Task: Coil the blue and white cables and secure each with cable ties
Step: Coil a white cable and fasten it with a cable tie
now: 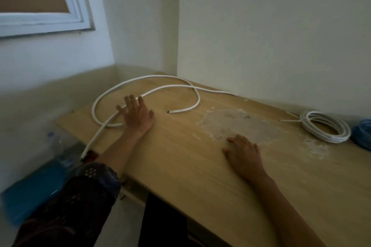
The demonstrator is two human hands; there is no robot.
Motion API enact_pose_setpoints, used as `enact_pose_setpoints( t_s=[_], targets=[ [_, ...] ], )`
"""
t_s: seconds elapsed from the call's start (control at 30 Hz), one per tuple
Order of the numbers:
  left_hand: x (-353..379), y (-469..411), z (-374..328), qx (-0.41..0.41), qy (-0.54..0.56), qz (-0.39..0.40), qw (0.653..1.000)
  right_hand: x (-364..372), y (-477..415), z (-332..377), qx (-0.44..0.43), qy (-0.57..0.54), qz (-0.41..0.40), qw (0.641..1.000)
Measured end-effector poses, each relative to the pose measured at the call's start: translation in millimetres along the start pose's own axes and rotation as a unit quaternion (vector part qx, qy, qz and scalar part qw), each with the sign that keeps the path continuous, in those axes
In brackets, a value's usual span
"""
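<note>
The left hand (137, 113) lay flat, fingers spread, in the middle left of the frame, pressing on the loose white cable (156, 76), which sprawled in wide loops over the upper left part of the wooden table (200, 176). The right hand (244, 154) rested palm down at the centre, released and holding nothing. At the right edge sat a coiled white cable (325, 126) bound with a cable tie (290, 120), just beside the blue cable (362, 134) (only partly in view)
</note>
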State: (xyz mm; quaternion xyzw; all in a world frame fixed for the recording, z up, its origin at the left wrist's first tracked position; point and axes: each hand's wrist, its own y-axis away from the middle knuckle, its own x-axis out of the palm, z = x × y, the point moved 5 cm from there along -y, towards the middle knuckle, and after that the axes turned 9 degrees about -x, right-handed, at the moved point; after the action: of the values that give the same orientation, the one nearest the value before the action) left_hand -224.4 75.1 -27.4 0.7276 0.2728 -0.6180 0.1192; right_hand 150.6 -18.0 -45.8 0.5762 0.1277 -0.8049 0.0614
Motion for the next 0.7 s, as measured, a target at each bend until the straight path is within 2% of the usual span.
enact_pose_setpoints(
  t_s=[0.07,0.13,0.23,0.33,0.37,0.43,0.53,0.6,0.63,0.7],
  targets=[
    [-4,-16,37,-0.073,-0.013,0.028,0.997,-1,0,1,0.002,0.0,0.004,1.0],
    [-8,-23,54,-0.094,-0.01,0.055,0.994,-2,-1,3,0.005,0.003,0.006,1.0],
    [-24,-23,43,-0.024,-0.006,0.036,0.999,-3,-1,4,0.004,0.002,-0.003,1.0],
    [-45,-24,13,0.02,0.064,0.113,0.991,-5,1,5,0.01,0.002,-0.005,1.0],
    [-49,-25,-1,0.029,0.121,0.161,0.979,-5,1,6,0.01,0.002,-0.005,1.0],
    [-54,-14,-33,0.015,0.269,0.264,0.926,-6,0,6,-0.001,-0.011,-0.021,1.0],
    [-59,18,-82,0.038,0.359,0.336,0.87,-9,3,8,-0.045,-0.114,-0.071,0.99],
    [-55,51,-112,0.078,0.38,0.398,0.831,-14,8,14,-0.067,-0.245,-0.084,0.963],
    [-50,69,-123,0.097,0.37,0.421,0.822,-19,11,16,-0.064,-0.327,-0.101,0.937],
    [-40,100,-138,0.165,0.301,0.426,0.837,-32,18,14,-0.031,-0.467,-0.181,0.865]
  ],
)
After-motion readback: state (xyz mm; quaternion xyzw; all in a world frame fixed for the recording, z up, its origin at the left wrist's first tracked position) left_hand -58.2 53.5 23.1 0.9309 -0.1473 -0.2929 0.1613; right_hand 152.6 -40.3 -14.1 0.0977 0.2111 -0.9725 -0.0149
